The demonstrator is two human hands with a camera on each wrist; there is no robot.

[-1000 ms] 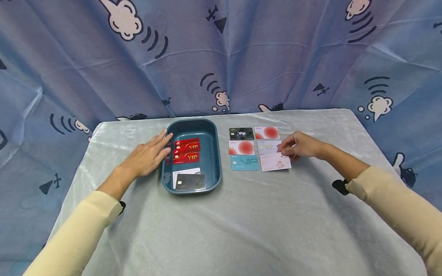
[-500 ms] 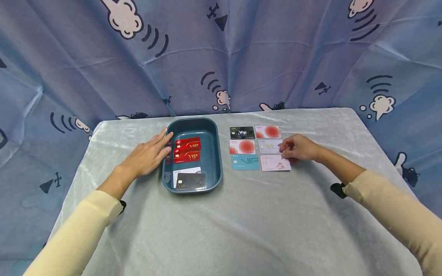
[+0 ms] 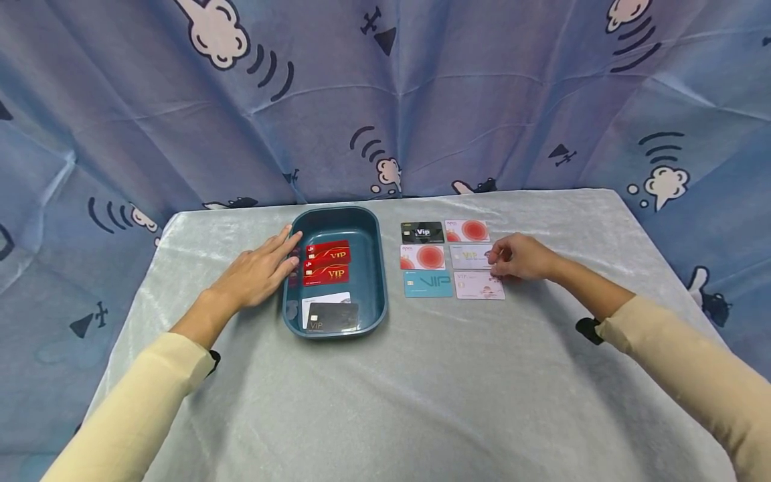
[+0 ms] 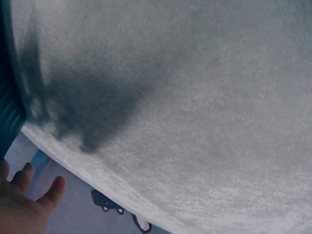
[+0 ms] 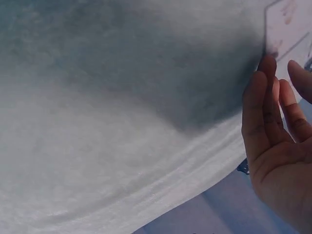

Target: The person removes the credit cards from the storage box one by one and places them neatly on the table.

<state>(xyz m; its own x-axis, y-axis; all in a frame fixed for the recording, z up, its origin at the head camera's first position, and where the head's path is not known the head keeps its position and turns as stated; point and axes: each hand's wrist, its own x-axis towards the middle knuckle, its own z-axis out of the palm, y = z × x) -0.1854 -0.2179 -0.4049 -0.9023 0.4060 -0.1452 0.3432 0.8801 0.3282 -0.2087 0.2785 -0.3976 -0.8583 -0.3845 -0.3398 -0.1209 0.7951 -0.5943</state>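
Note:
On the left, my left hand (image 3: 259, 271) rests with its fingers spread on the rim of a dark blue tray (image 3: 381, 268). Inside the tray are two red VIP cards (image 3: 325, 273), a white card (image 3: 325, 298) and a black VIP card (image 3: 332, 318). My right hand (image 3: 523, 258) touches the right side of a pale pink VIP card (image 3: 476, 286) that lies flat on the table. Its fingertips also overlap the white VIP card (image 3: 468, 256) just above. In the right wrist view the thumb stands apart from the loosely bent fingers (image 5: 254, 105), whose tips are at the pink card's edge (image 5: 285, 29).
A teal VIP card (image 3: 427, 284), a black Vip card (image 3: 421, 232) and two cards with red circles (image 3: 467, 231) complete two columns right of the tray. All lie on a grey velvet cloth (image 3: 421, 402). A blue patterned curtain (image 3: 482, 100) hangs behind the table.
The pale pink card, tilted and between the right fingers a second ago, now lies flat and straighter, slightly left. The right thumb and fingers have come off its corner to its edge. Left hand unchanged.

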